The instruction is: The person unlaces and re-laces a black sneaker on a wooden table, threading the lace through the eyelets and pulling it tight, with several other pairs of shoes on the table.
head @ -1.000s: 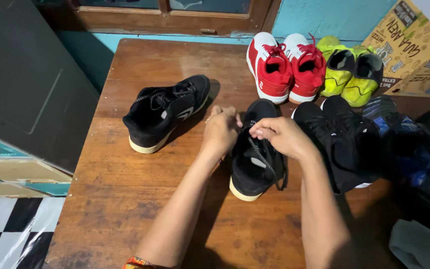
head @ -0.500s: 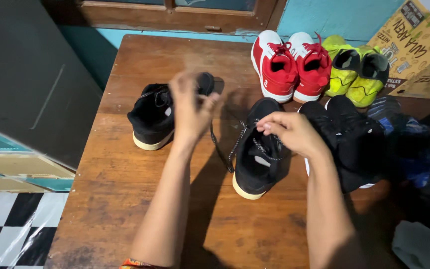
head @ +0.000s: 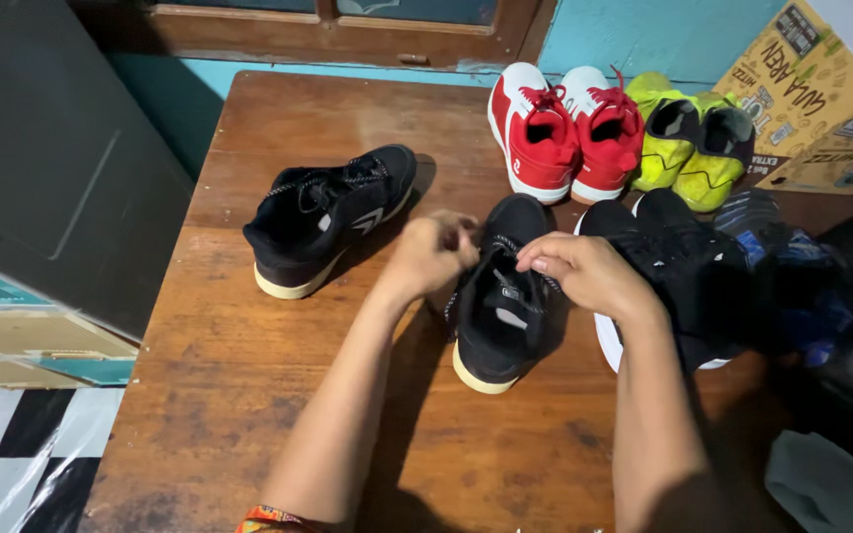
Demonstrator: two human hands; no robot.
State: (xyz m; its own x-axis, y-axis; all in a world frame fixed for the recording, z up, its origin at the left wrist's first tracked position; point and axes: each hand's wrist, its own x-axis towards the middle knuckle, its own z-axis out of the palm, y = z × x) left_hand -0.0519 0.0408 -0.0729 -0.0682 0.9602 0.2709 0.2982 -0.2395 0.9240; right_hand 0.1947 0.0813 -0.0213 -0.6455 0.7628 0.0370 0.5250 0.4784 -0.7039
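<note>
Wooden table (head: 249, 395), bare near edge; forearms reach in from below. Left hand (head: 431, 255) closed, pinching lace at left side of black sneaker (head: 505, 326). Right hand (head: 589, 274) curled over shoe's tongue, fingers gripping lace. Sneaker at table centre, toe pointing away. Matching black sneaker (head: 328, 217) left, apart. Beyond: red sneakers (head: 565, 133), yellow-green shoes (head: 688, 143), cardboard box (head: 812, 79).

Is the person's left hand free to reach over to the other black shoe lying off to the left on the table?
Probably yes. The left hand is at the laces of the black shoe, and only bare wooden table lies between it and the other black shoe. It would first have to let go of the laces.
</note>
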